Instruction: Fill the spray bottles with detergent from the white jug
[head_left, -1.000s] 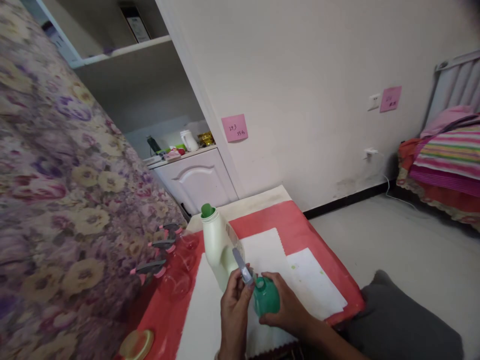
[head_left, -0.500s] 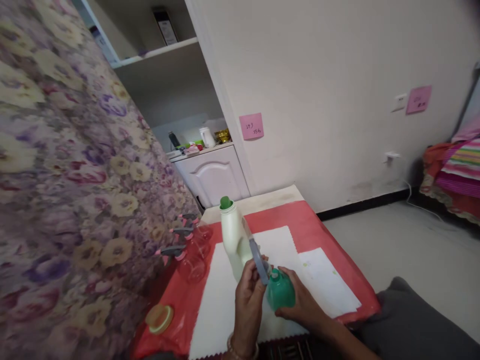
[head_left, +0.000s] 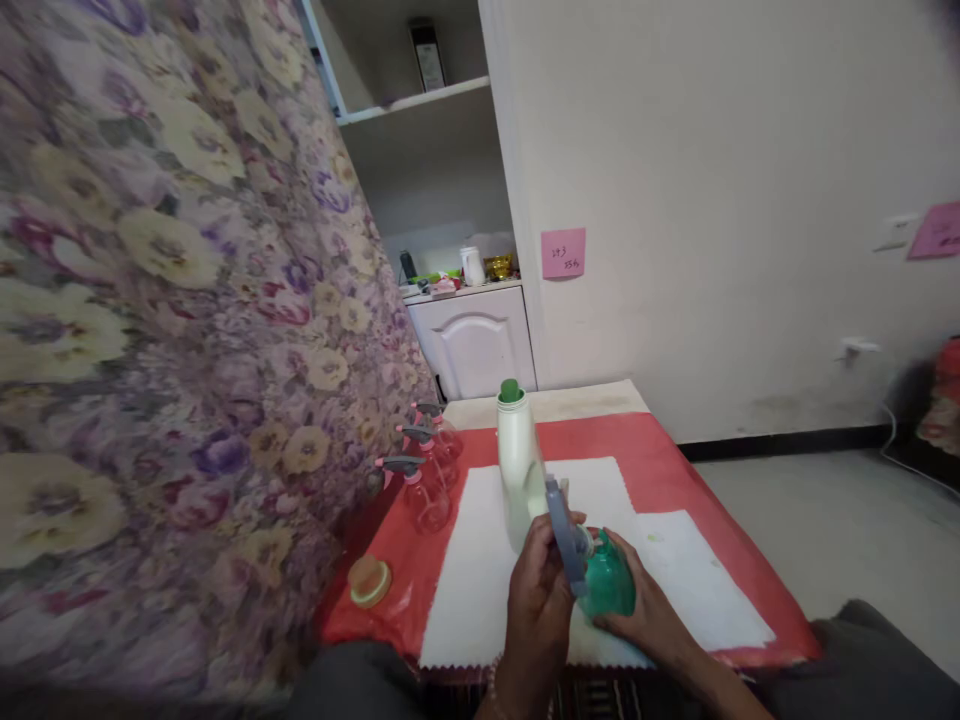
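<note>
My left hand (head_left: 538, 590) is closed around a flat, grey, funnel-like piece (head_left: 564, 535), seen nearly edge-on. A pale translucent part on its right side meets the top of a green see-through bottle (head_left: 609, 580). My right hand (head_left: 643, 590) wraps the green bottle from the right and tilts it toward the grey piece. Whether the two parts are joined is hidden by my fingers. Just behind my left hand stands a tall pale-green jug (head_left: 517, 450) with a green top (head_left: 510, 390). It rests on a white cloth (head_left: 472, 570).
Several clear bottles with grey-and-pink spray heads (head_left: 427, 500) stand at the table's left. A round orange-and-cream lid (head_left: 369, 580) lies on the red cover (head_left: 405, 625) near the front. White paper (head_left: 697, 570) lies at right. A floral curtain (head_left: 225, 400) borders the left side.
The view has turned left, so everything appears farther right. The green bottle now leans more toward the grey piece. Both hands keep their holds.
</note>
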